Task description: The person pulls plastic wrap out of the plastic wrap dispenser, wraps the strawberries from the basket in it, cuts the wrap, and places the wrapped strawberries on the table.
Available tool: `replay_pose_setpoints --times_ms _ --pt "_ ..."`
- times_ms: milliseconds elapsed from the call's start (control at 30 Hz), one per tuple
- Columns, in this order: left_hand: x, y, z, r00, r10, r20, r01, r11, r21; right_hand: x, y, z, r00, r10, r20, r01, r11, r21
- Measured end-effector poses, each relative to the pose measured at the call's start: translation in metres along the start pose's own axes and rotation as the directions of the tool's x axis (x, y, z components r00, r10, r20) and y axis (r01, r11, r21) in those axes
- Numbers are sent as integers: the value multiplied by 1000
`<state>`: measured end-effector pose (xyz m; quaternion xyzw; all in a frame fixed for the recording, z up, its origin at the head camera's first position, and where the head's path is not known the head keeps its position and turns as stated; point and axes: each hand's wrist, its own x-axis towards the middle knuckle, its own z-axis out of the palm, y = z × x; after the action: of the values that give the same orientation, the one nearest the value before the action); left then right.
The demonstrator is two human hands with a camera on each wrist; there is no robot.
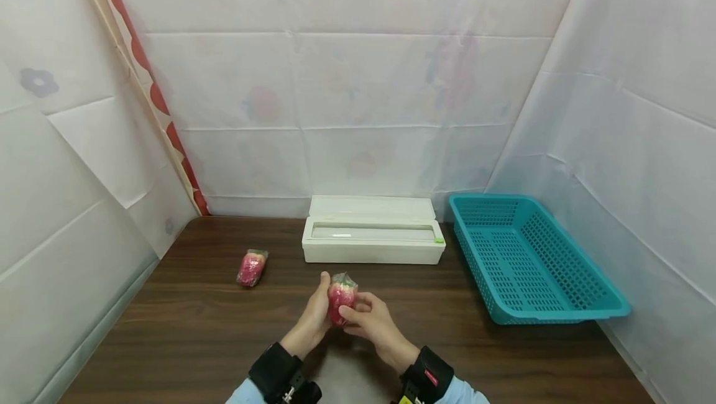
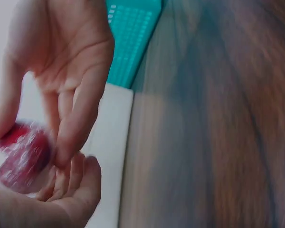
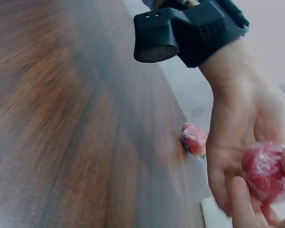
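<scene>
A red fruit wrapped in clear film (image 1: 342,300), with a pale, greenish top, is held upright between both hands above the table. My left hand (image 1: 313,314) cups it from the left, thumb pointing up along its side. From the right, my right hand (image 1: 376,324) pinches its lower part between thumb and fingers. In the left wrist view the wrapped fruit (image 2: 26,159) shows shiny, wrinkled film; in the right wrist view it sits against the left fingers. A second wrapped fruit (image 1: 252,268) of the same look lies on the table to the left.
On the brown wooden table (image 1: 184,311), a long white box (image 1: 373,253) with its lid raised stands behind the hands. A turquoise plastic basket (image 1: 565,316) stands at the right. White sheets (image 1: 358,161) hang at the back and both sides.
</scene>
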<state>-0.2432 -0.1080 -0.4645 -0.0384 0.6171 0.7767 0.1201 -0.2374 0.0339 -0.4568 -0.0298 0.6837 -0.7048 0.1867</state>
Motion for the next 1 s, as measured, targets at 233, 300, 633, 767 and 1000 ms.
replay_pose_setpoints --times_ms 233,300,633,767,1000 --pt "-14 5 -3 960 258 -110 -189 884 428 2 0 -3 999 -22 -39 24 999 36" --pt "-16 7 1 939 320 -123 -198 800 566 2 2 -1 999 -30 -30 31 999 40" --pt "-18 5 2 887 447 -116 -190 582 791 1 8 7 1000 -3 -25 4 999 41" --pt "-15 6 -9 869 478 -130 -152 507 849 -1 9 4 998 44 36 -44 999 18" --pt "6 18 -67 824 518 -230 -7 415 910 -18 12 -14 986 73 150 -63 995 -72"
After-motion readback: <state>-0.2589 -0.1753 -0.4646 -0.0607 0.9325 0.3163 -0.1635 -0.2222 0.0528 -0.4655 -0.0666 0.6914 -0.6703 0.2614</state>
